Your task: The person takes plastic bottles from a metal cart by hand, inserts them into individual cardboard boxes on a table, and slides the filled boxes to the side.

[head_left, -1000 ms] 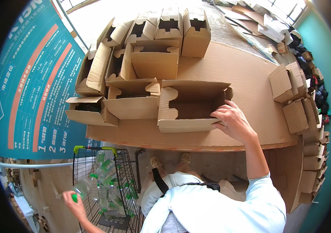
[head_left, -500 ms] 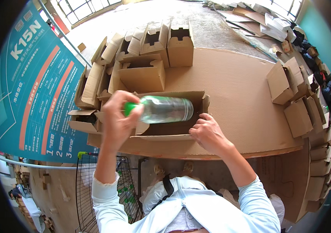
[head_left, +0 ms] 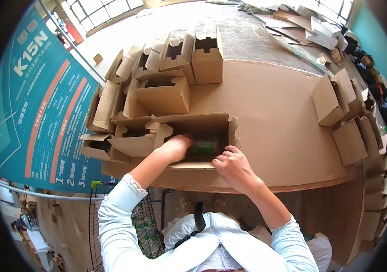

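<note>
A long open cardboard box lies near the table's front edge. My left hand reaches down inside it, fingers closed and partly hidden at the end of a clear green-tinted bottle. The bottle lies low in the box and is blurred; its cap cannot be seen. At the box's near right corner, my right hand pinches the cardboard rim, thumb and fingers curled over it.
Several open cardboard boxes stand close together on the left and far side. More boxes sit at the table's right end. Below the front edge is a black wire cart with green bottles. A blue banner rises at left.
My left hand has lowered the bottle from above the box down into it. My right hand stays at the box's right corner, and the view has shifted slightly.
</note>
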Motion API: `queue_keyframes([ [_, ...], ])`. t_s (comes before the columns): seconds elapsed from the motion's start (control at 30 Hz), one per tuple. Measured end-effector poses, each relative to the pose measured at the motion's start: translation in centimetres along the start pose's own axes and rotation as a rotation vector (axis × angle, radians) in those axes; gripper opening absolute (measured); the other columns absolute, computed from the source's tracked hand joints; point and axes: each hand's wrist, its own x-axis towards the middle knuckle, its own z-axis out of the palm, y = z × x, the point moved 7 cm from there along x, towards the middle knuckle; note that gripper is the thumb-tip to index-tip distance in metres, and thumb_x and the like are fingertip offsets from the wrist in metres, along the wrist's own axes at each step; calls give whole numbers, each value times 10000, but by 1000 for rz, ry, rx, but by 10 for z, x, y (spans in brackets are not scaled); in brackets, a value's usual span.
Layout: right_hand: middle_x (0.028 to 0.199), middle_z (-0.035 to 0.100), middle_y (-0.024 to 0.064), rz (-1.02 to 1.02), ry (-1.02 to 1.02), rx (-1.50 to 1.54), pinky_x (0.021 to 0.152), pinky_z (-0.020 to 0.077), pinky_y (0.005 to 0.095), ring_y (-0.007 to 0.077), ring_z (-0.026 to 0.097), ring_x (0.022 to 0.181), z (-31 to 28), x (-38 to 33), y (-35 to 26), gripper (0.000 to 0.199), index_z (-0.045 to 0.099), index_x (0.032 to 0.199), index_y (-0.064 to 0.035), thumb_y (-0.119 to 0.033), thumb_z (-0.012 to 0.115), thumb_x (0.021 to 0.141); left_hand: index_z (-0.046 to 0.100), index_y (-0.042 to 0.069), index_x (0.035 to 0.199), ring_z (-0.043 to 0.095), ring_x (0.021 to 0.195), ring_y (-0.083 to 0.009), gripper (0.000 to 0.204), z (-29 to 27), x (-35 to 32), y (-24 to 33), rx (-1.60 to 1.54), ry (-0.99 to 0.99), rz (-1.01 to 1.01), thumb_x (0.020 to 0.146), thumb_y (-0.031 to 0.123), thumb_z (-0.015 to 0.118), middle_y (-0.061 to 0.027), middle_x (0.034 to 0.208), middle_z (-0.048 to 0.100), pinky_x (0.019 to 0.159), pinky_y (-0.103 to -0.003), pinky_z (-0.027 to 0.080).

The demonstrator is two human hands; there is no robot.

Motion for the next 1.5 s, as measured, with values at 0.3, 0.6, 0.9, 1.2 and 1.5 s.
queue_keyframes([
  [0.3,850,705,82,82,-20,112,1003,462,414,239,668,867,-8,6,7,113,678,839,-65,-23,674,733,596,25,1276,562,1201,-370,377,-91,-59,28,-433,313,159,902,70,589,-195,1317,584,1027,-395,454],
  [0.6,883,719,115,215,-70,149,987,478,451,291,674,878,-14,13,6,96,695,882,-19,-38,705,788,589,-28,1252,666,1057,-228,328,57,-393,-190,-647,970,-811,946,86,568,-162,1147,682,912,-310,505],
  [0.9,856,709,152,418,-161,-87,1008,468,453,317,667,863,-14,18,-4,87,709,858,0,-43,719,783,584,111,1321,551,1233,-360,733,523,-558,-159,-729,-560,-1255,659,334,808,-181,1347,572,1038,-447,456],
  [1.2,923,712,143,495,-175,-307,994,481,452,338,644,950,-12,17,-18,128,711,897,-7,-19,707,770,627,173,1229,537,1258,-306,685,497,-549,-145,-263,-673,-1087,618,339,888,-97,1330,586,998,-525,450],
  [1.5,796,674,136,554,-206,-255,781,510,434,322,638,847,-6,23,-19,110,719,862,-35,-26,708,753,705,164,1133,595,1188,-324,491,509,-582,-111,-150,-976,-770,737,438,800,-73,1245,661,932,-556,462],
])
